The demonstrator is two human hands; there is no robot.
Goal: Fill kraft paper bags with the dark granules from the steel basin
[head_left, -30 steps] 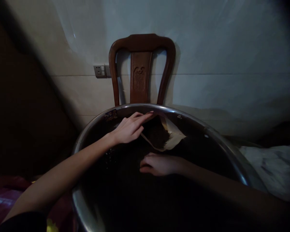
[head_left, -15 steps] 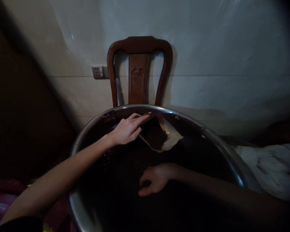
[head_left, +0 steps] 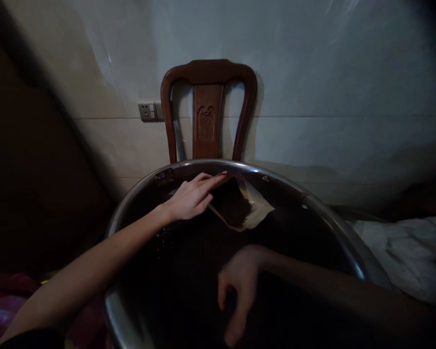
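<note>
My left hand (head_left: 191, 198) grips the near-left edge of a pale bag (head_left: 258, 207), fingers along its rim and closed on it. The bag's mouth faces me, and dark loose material (head_left: 233, 206) lies inside; its kind is too dim to tell. My right hand (head_left: 242, 281) hangs lower, in front of the bag and apart from it. Its thumb and a forefinger point down with a gap between them, and nothing shows in it. Both hands are within a large round metal basin (head_left: 321, 212), whose inside is mostly lost in shadow.
A carved wooden chair (head_left: 208, 72) stands behind the basin against a pale wall (head_left: 330, 77). A socket plate (head_left: 147, 112) is set in the wall. White crumpled cloth or plastic (head_left: 403, 252) lies at the right, and a reddish-purple shiny bundle (head_left: 7, 305) at the lower left.
My right hand has swung its fingers downward, towards me, and the thumb has spread away from the fingers. My left hand and the bag stay in place.
</note>
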